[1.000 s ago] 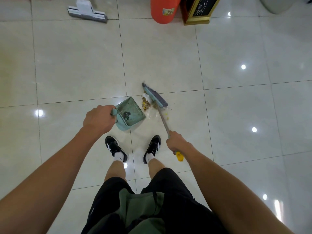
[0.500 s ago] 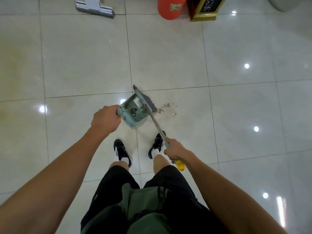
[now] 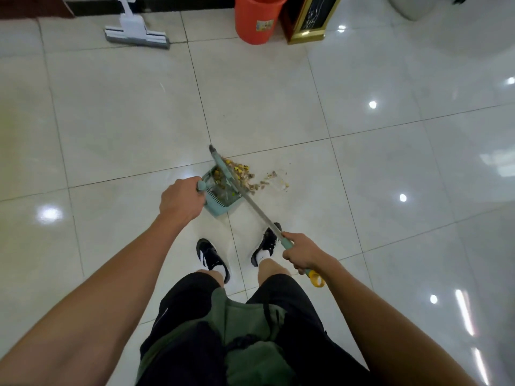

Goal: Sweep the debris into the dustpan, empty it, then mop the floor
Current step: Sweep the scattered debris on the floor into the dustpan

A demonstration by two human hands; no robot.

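1. Curled round the stubby handle of a pale teal plastic dustpan [image 3: 220, 200], the left hand [image 3: 182, 200] grips it tight, knuckles up, and holds the pan low over the glossy cream tiled floor [image 3: 278, 93]; whether its front lip touches the tiles is hard to tell.
2. Comb teeth line the dustpan's near edge, and brown and yellow scraps already lie inside it.
3. Across the pan's open mouth lies the teal-backed head of a broom [image 3: 225, 169] with grey bristles, its thin metal shaft slanting down and right.
4. Just right of the broom head, a heap of yellow and brown crumbly debris [image 3: 245, 175] sits on the floor, thinning into a scattered trail further right.
5. Fingers of the right hand [image 3: 302, 253] wrap the teal grip at the shaft's upper end, just above a yellow hanging loop.
6. Below, two black-and-white trainers [image 3: 210, 256] stand on the tiles, either side of a grout line.
7. Far back, left to right: a white flat mop [image 3: 136, 33], an orange plastic bucket [image 3: 257, 20], and a dark gold-trimmed box [image 3: 310, 20].
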